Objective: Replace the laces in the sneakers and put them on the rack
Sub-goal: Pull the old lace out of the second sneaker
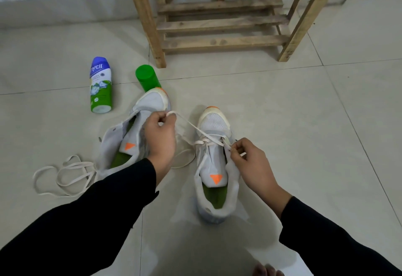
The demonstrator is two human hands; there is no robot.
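Observation:
Two white sneakers with orange toe tips and green insoles stand on the tiled floor. The right sneaker [214, 162] has a cream lace [195, 128] crossed through its lowest eyelets. My left hand [159, 137] pinches one end of that lace and holds it up over the left sneaker [132, 136], which has no lace in it. My right hand [250, 164] pinches the other end at the right sneaker's right eyelet row. A second loose lace [65, 174] lies coiled on the floor left of the left sneaker. The wooden rack [219, 23] stands behind the shoes.
A blue-and-green bottle [100, 84] lies on its side at the left. A green-capped can [148, 78] stands just beyond the left sneaker's toe. A white wall runs behind the rack. Toes of a bare foot [267, 270] show at the bottom edge.

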